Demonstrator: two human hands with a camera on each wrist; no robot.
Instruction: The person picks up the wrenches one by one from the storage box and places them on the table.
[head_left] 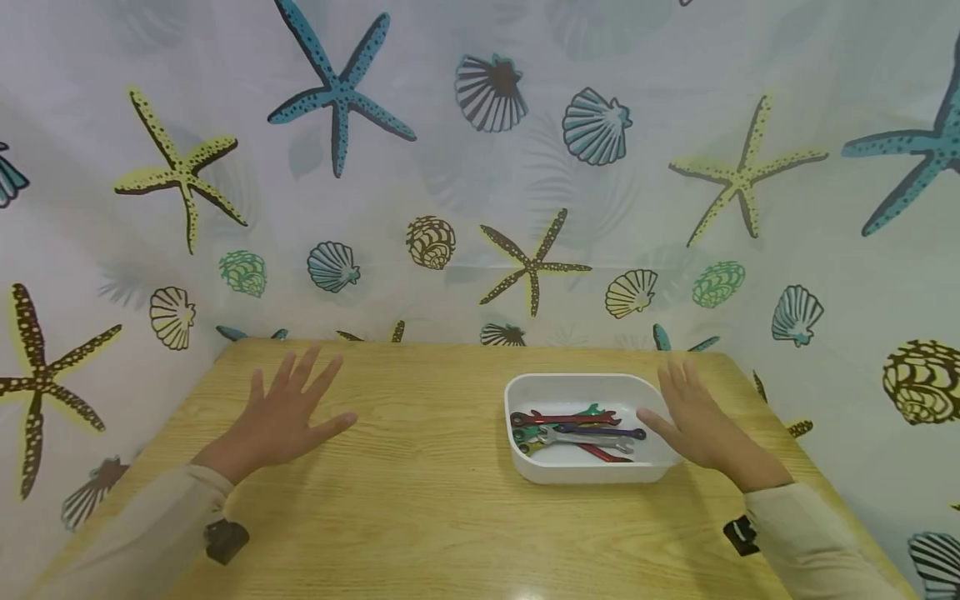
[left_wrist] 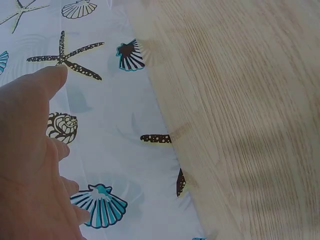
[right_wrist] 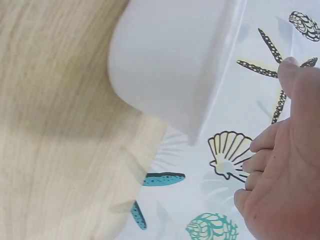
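Observation:
My left hand point(head_left: 281, 417) is held over the left part of the table with its fingers spread, holding nothing. On the other side, my right hand point(head_left: 697, 421) hovers by the right rim of a white plastic tub point(head_left: 588, 473), its fingers extended and nothing in its grasp. Inside the tub lie several wrenches in a loose pile, among them a red wrench point(head_left: 566, 420), a purple wrench point(head_left: 600, 431) and a silver wrench point(head_left: 581, 438). In the right wrist view, the tub's outer wall point(right_wrist: 165, 55) appears beside the right hand point(right_wrist: 280, 150); its contents are hidden there.
The wood-grain table point(head_left: 420, 517) ends at a white curtain point(head_left: 420, 175) printed with starfish and shells, which hangs behind it and along both sides. Each sleeve has a small dark device at the wrist, such as the left one point(head_left: 225, 540).

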